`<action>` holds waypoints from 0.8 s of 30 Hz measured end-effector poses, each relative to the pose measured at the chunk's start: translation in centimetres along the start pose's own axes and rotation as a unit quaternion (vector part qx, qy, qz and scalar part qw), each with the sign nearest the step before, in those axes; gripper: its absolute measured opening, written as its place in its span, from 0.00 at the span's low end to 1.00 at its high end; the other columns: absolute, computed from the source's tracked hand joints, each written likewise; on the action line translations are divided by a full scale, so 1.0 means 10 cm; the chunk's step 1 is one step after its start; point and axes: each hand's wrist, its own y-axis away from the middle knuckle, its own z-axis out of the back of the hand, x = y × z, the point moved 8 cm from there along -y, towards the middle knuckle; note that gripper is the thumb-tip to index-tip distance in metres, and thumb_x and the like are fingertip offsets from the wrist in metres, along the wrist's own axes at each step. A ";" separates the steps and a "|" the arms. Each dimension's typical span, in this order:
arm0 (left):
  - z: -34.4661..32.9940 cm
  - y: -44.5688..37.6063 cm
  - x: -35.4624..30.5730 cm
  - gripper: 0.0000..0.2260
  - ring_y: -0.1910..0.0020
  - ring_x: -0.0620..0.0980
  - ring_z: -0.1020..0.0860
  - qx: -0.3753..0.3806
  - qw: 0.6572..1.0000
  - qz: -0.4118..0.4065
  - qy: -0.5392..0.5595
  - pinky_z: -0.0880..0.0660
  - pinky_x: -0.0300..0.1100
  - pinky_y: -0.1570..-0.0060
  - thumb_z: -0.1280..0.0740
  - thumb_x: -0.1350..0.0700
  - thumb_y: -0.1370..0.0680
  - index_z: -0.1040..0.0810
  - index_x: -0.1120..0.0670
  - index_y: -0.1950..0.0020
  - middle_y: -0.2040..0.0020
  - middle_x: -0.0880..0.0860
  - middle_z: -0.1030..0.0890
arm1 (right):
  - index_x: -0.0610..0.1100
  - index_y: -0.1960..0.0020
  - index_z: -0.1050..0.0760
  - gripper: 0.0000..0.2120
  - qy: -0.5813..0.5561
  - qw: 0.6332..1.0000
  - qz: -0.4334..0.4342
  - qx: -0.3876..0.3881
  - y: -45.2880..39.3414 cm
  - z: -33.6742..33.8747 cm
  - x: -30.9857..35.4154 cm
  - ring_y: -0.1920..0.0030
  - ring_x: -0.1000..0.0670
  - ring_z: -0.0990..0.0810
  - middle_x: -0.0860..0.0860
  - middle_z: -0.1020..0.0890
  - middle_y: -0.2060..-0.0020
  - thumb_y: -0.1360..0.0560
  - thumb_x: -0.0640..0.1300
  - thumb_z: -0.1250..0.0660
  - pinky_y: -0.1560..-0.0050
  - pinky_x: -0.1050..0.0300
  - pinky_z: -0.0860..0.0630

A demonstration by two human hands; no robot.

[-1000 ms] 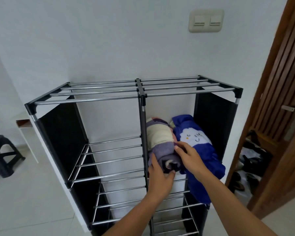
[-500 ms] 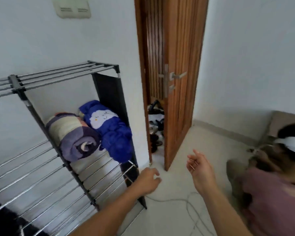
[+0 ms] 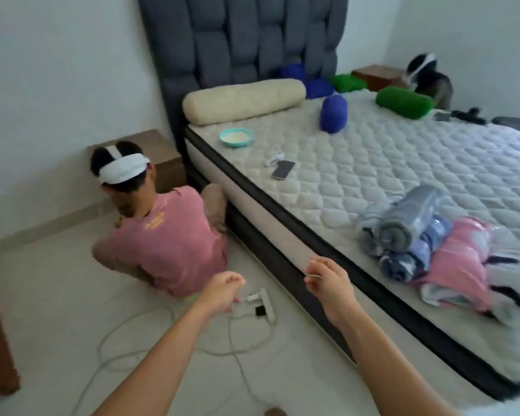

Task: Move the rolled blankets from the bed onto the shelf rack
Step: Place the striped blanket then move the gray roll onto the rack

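Note:
A pile of rolled blankets lies at the near right of the bed point(image 3: 357, 163): a grey-blue roll point(image 3: 409, 217) on top, a blue patterned roll point(image 3: 412, 256) under it, and a pink roll point(image 3: 460, 262) to their right. Both my hands hang over the floor short of the bed's edge, holding nothing. My left hand point(image 3: 222, 291) has its fingers loosely curled. My right hand point(image 3: 327, 283) has its fingers loosely apart, left of the pile. The shelf rack is out of view.
A person in a pink shirt point(image 3: 162, 235) sits on the floor by the bed's near side. A power strip point(image 3: 261, 304) with cables lies under my hands. On the mattress are a cream bolster point(image 3: 243, 100), a teal bowl point(image 3: 236, 138), a phone point(image 3: 282, 169), and blue and green cushions.
My hands let go of the striped roll on the rack. My view swung right from the rack, past the door, to the bed. Both hands are now empty and lowered.

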 end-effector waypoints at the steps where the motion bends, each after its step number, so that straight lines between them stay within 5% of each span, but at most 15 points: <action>1: -0.34 -0.07 -0.11 0.08 0.64 0.47 0.23 0.034 0.999 0.001 -0.003 0.32 0.37 0.69 0.38 0.56 0.20 0.27 0.51 0.59 0.60 0.49 0.25 | 0.42 0.54 0.25 0.04 -0.028 0.999 -0.001 -0.032 -0.03 0.33 0.08 0.71 0.52 0.27 0.47 0.22 0.69 0.23 0.36 0.38 0.66 0.61 0.29; 9: -2.45 -0.63 -1.11 0.06 0.64 0.46 0.24 0.173 0.983 -0.001 -0.056 0.29 0.37 0.67 0.36 0.54 0.21 0.28 0.54 0.47 0.56 0.51 0.25 | 0.44 0.56 0.25 0.05 -0.142 0.974 -0.011 -0.177 -0.44 2.39 0.35 0.74 0.54 0.27 0.49 0.21 0.71 0.22 0.39 0.37 0.70 0.62 0.28; 13: -3.12 -1.04 -1.54 0.15 0.58 0.48 0.25 0.165 0.986 0.026 -0.016 0.28 0.42 0.62 0.35 0.52 0.22 0.31 0.55 0.37 0.49 0.53 0.24 | 0.42 0.55 0.26 0.06 -0.143 0.968 -0.020 -0.205 -0.83 3.06 0.53 0.75 0.53 0.28 0.48 0.23 0.71 0.21 0.37 0.40 0.72 0.63 0.30; 19: -3.55 -1.60 -2.03 0.13 0.44 0.54 0.30 0.125 0.987 0.087 0.052 0.29 0.58 0.44 0.35 0.55 0.22 0.32 0.54 0.39 0.43 0.54 0.30 | 0.43 0.59 0.26 0.08 -0.104 0.969 -0.040 -0.220 -1.51 3.59 0.99 0.66 0.50 0.25 0.46 0.22 0.63 0.21 0.38 0.39 0.65 0.59 0.30; 24: -3.67 -2.10 -2.26 0.14 0.57 0.53 0.26 0.110 0.988 0.098 0.051 0.28 0.43 0.64 0.32 0.56 0.23 0.30 0.56 0.40 0.52 0.55 0.24 | 0.43 0.56 0.26 0.07 -0.100 0.973 -0.054 -0.199 -2.14 3.55 1.21 0.64 0.50 0.26 0.47 0.23 0.63 0.21 0.39 0.40 0.62 0.58 0.31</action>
